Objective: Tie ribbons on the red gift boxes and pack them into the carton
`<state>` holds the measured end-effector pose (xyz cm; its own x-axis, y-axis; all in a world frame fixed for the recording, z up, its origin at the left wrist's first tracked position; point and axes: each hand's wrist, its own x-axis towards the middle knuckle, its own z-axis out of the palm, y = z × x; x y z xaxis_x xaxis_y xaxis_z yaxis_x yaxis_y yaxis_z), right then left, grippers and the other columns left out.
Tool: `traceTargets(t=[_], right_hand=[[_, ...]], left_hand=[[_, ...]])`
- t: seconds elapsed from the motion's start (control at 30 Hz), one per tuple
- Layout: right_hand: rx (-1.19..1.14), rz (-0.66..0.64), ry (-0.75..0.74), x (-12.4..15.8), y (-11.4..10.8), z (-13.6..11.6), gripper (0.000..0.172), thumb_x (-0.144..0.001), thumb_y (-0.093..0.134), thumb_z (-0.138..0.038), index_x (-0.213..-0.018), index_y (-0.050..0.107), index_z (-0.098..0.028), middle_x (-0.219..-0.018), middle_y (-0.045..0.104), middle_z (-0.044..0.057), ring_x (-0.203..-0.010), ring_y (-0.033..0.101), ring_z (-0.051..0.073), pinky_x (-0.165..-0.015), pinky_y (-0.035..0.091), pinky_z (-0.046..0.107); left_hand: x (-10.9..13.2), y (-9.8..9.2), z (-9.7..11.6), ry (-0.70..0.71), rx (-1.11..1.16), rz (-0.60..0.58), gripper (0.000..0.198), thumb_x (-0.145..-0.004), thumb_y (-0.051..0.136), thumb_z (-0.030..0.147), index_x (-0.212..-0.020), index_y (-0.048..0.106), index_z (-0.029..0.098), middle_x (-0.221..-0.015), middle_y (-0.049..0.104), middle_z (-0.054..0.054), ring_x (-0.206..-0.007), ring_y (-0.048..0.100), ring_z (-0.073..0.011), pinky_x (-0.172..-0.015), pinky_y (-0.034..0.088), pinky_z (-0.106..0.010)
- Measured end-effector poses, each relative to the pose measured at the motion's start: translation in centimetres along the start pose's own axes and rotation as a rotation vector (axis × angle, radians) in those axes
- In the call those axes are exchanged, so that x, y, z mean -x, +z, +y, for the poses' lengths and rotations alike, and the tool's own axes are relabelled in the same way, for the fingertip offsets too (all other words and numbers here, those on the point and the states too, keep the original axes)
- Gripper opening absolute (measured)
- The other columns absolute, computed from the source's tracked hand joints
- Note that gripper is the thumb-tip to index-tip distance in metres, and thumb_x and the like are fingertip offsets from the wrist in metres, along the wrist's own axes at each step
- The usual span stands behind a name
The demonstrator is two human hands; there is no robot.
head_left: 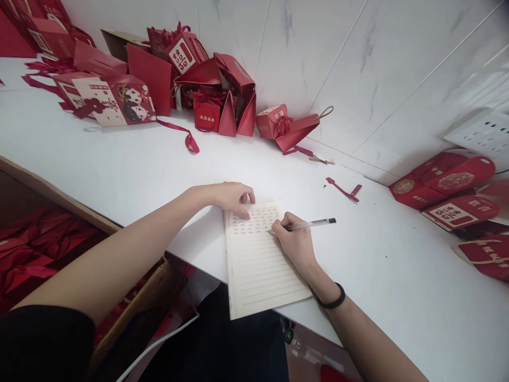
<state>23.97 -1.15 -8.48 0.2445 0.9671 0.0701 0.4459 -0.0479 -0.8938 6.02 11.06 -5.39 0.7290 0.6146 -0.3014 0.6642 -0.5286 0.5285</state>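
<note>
A lined notebook (258, 265) lies at the near edge of the white table (397, 276), its lower part hanging past the edge. Several rows of small handwriting fill its top lines. My right hand (294, 241) is closed around a pen (314, 224), its tip on the written rows. A black band sits on that wrist. My left hand (233, 197) rests on the notebook's top left corner, fingers curled, fingertips pressing the page.
Red gift boxes and bags (222, 95) with ribbons crowd the back of the table along the marble wall. More red boxes (449, 191) lie at the right. A loose red ribbon (344, 190) lies beyond the notebook. A cardboard box (47, 249) of red items stands below left.
</note>
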Motion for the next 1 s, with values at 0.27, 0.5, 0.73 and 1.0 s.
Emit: traceTargets(t=[0.27, 0.5, 0.73, 1.0], right_hand=[[-0.016, 0.007, -0.024, -0.1, 0.1, 0.2, 0.027, -0.067, 0.05, -0.023, -0.053, 0.028, -0.021, -0.045, 0.031, -0.008, -0.045, 0.031, 0.008, -0.043, 0.024, 0.021], [0.001, 0.012, -0.008, -0.1, 0.0, 0.1, 0.029, -0.069, 0.051, -0.025, -0.052, 0.028, -0.021, -0.045, 0.031, -0.008, -0.045, 0.031, 0.008, -0.043, 0.024, 0.021], [-0.434, 0.008, 0.13, -0.6, -0.6, 0.5, 0.036, -0.071, 0.058, -0.031, -0.055, 0.028, -0.021, -0.041, 0.033, -0.009, -0.038, 0.024, 0.006, -0.036, 0.017, 0.018], [-0.387, -0.125, 0.258, -1.0, -1.0, 1.6, 0.05, -0.069, 0.061, -0.057, -0.058, 0.028, -0.021, -0.04, 0.033, -0.009, -0.033, 0.02, 0.004, -0.033, 0.012, 0.016]], left_hand=[[0.1, 0.0, 0.2, -0.01, 0.014, 0.005, 0.049, -0.062, 0.063, 0.046, -0.105, 0.059, 0.024, -0.103, 0.061, -0.003, -0.084, 0.057, -0.0174, -0.063, 0.038, -0.023], [0.1, 0.1, 0.0, 0.007, 0.001, 0.019, 0.053, -0.061, 0.064, 0.05, -0.107, 0.058, 0.024, -0.105, 0.06, -0.003, -0.088, 0.056, -0.0184, -0.067, 0.038, -0.024], [-0.2, 0.2, -0.3, 0.016, 0.011, 0.046, 0.051, -0.06, 0.068, 0.048, -0.104, 0.061, 0.023, -0.1, 0.062, -0.003, -0.084, 0.058, -0.0172, -0.068, 0.04, -0.023], [-0.5, 1.1, -4.3, -0.019, 0.294, 0.387, 0.024, -0.073, 0.058, 0.031, -0.094, 0.062, 0.019, -0.084, 0.066, -0.003, -0.079, 0.062, -0.0173, -0.071, 0.05, -0.027]])
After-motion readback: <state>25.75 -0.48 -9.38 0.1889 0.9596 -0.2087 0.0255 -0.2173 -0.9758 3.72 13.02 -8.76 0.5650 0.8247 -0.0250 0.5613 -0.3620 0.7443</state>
